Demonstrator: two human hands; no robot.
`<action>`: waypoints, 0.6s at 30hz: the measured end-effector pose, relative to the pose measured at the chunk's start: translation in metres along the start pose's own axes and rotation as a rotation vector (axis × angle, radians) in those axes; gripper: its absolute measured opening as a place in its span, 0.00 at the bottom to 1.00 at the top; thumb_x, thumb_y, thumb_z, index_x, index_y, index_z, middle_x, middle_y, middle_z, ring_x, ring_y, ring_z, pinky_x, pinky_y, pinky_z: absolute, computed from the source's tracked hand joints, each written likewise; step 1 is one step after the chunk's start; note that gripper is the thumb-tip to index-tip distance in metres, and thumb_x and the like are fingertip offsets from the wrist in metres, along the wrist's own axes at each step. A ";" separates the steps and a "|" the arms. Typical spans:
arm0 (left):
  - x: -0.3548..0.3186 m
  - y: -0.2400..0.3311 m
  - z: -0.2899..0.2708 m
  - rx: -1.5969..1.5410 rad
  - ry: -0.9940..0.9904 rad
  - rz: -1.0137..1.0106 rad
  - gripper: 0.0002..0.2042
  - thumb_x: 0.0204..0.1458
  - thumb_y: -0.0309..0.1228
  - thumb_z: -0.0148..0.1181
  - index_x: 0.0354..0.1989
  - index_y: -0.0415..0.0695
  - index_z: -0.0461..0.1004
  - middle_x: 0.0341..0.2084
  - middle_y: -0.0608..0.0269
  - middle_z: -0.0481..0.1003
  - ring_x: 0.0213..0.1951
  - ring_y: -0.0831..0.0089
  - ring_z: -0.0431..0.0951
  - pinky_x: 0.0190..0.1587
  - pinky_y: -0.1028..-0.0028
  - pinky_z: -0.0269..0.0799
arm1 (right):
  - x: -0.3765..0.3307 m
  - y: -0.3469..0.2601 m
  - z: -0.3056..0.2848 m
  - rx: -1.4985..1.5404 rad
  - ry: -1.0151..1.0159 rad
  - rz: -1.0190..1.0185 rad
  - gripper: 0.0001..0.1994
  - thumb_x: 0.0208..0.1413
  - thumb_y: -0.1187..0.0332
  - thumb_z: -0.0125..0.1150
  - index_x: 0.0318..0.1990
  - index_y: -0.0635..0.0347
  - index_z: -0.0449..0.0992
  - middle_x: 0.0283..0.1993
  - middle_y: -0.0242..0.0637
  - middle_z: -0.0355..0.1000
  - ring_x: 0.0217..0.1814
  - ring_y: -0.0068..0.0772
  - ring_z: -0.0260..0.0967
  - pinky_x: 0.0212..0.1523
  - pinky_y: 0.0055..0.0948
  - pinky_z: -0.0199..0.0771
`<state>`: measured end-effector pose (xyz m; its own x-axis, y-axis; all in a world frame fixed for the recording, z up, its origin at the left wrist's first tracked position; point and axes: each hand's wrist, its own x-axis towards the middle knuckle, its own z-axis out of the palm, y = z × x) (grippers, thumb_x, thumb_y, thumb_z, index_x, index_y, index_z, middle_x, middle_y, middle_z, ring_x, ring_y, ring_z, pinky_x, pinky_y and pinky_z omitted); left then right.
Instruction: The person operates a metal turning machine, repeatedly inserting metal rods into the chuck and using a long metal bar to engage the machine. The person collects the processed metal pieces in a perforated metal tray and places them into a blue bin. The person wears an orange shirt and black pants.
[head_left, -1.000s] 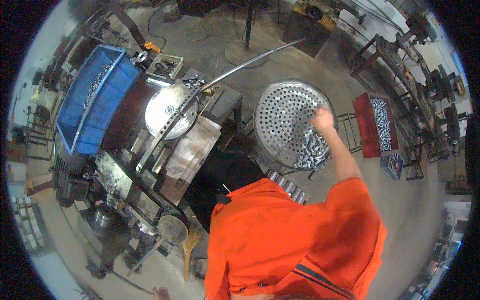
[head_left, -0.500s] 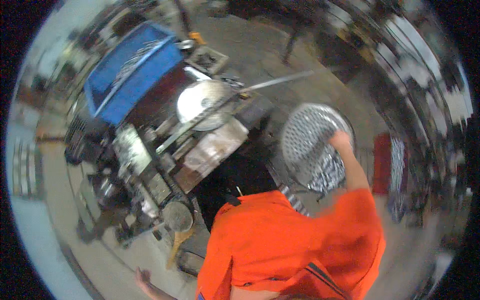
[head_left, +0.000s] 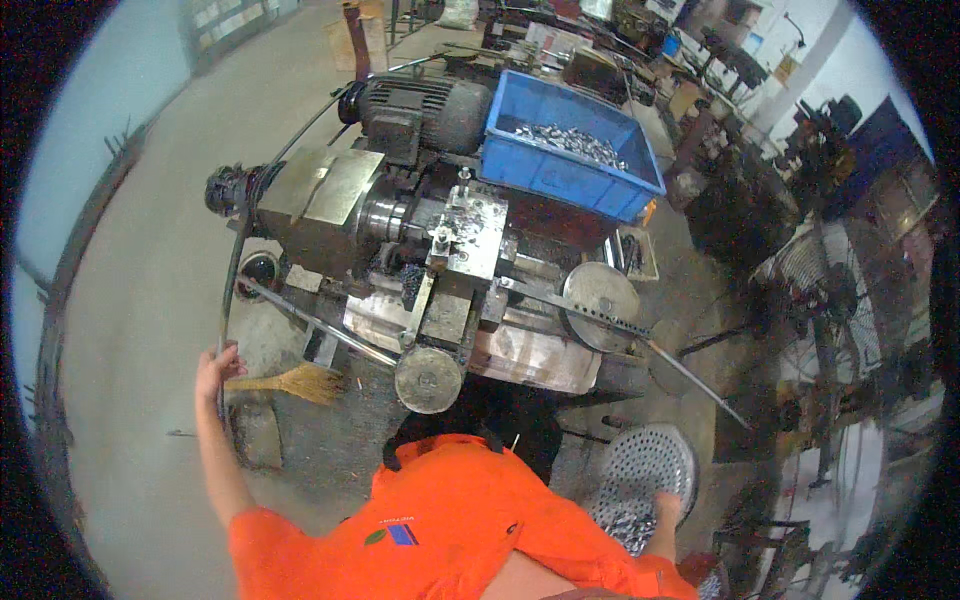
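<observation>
The left hand [head_left: 212, 370] is clamped around a dark lever [head_left: 237, 250]. Right hand [head_left: 666, 507] at perforated tray [head_left: 650, 455]; closure indeterminable.

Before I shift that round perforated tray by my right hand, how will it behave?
The perforated tray looks like metal, so probably stiff. The loose metal parts bunched at its near side may slide and could make that side heavier.
</observation>
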<state>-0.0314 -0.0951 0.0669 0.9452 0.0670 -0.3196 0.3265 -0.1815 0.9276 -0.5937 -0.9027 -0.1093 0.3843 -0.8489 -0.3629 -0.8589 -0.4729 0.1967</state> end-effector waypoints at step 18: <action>-0.008 0.002 0.004 0.835 0.210 0.127 0.21 0.42 0.35 0.60 0.42 0.34 0.68 0.30 0.46 0.74 0.33 0.59 0.75 0.35 0.65 0.70 | -0.094 -0.460 -0.361 0.885 0.182 -1.425 0.17 0.28 0.79 0.47 0.29 0.62 0.79 0.46 0.46 0.71 0.50 0.40 0.67 0.49 0.29 0.65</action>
<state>-0.0383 -0.0998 0.0710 0.9812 0.1619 -0.1051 0.1927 -0.8547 0.4820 -0.1124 -0.6907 0.1630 0.9431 0.0628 0.3265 0.2937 -0.6179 -0.7294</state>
